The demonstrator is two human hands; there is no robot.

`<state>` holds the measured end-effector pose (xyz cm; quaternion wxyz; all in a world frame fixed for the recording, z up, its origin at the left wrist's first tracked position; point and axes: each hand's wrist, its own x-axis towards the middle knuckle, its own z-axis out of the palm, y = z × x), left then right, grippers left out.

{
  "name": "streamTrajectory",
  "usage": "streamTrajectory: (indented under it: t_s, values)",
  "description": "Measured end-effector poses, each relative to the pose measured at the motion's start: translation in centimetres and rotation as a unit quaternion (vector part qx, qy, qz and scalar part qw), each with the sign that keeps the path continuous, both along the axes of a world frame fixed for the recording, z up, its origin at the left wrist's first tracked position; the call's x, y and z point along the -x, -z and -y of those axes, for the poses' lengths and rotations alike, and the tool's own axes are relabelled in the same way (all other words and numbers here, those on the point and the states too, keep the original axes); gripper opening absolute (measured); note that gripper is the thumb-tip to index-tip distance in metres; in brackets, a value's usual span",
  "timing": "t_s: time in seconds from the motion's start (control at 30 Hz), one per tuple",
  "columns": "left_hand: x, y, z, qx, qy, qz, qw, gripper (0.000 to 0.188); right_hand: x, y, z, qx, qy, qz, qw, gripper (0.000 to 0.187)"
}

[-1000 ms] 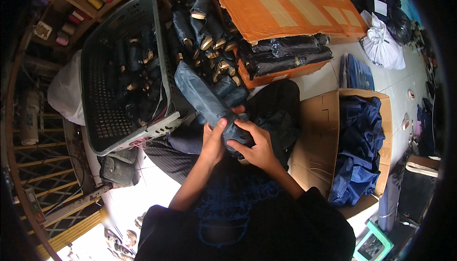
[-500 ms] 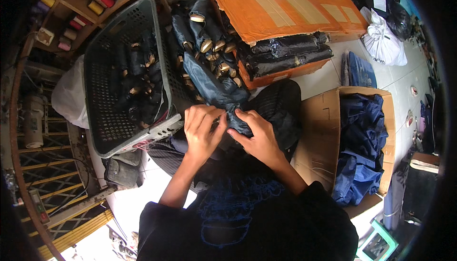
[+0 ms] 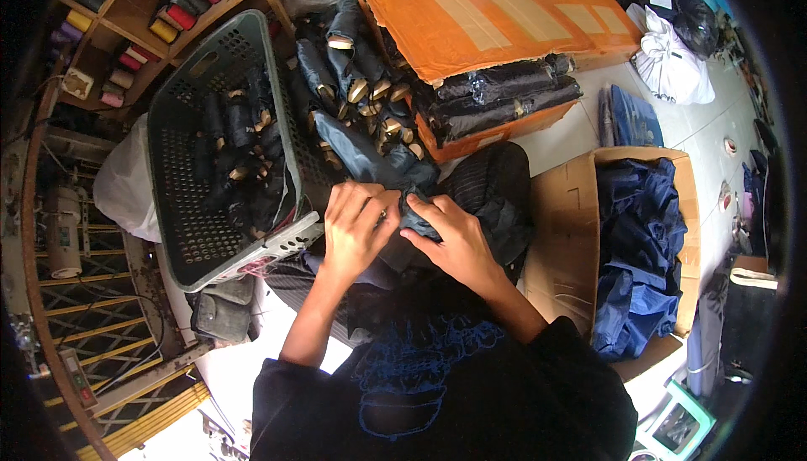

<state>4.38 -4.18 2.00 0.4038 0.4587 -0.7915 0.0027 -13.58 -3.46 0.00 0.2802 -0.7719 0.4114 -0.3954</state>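
Observation:
A piece of shiny dark blue-grey fabric [image 3: 357,150] stretches from my lap toward a heap of similar dark bundles. My left hand [image 3: 360,224] is closed in a pinch at the gathered near end of the cloth. Opposite it, my right hand [image 3: 452,232] grips a bunched part of the same fabric between thumb and fingers. The two hands are close together, and what lies right between the fingertips is too small to make out. Beyond them, several dark bundles with pale tan ends [image 3: 357,89] lie piled up.
At left, a tilted grey plastic basket [image 3: 220,266] holds more dark bundles. An orange-taped carton [image 3: 496,20] with dark packages stands ahead. On the right, an open cardboard box [image 3: 559,234] contains navy fabric [image 3: 639,251]. Thread spools [image 3: 181,15] fill a wooden shelf at upper left.
The view has shifted slightly. Both hands keep their hold on the fabric, and its far part now lies lower, nearer my hands.

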Motion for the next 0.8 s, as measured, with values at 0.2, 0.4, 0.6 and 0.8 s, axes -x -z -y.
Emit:
streamTrajectory:
  t_s: [0.2,0.4,0.6,0.8]
  values:
    - [1.5,1.4,0.5,-0.033,-0.105,-0.075,0.991,0.017,0.1,-0.5,0.6,0.021,-0.026,-0.078,0.996,0.047]
    - [1.8,0.7,0.8,-0.095,-0.064,-0.091,0.989,0.009,0.3,0.7,0.6,0.020,-0.024,-0.067,0.997,0.044]
    - [-1.0,-1.4,0.9,-0.128,0.013,0.051,0.990,0.018,0.5,0.9,1.0,0.053,-0.004,-0.088,0.995,0.051]
    - [-0.3,-1.7,1.6,-0.138,0.002,0.093,0.986,0.012,0.4,0.8,1.1,0.039,0.021,-0.106,0.993,0.059]
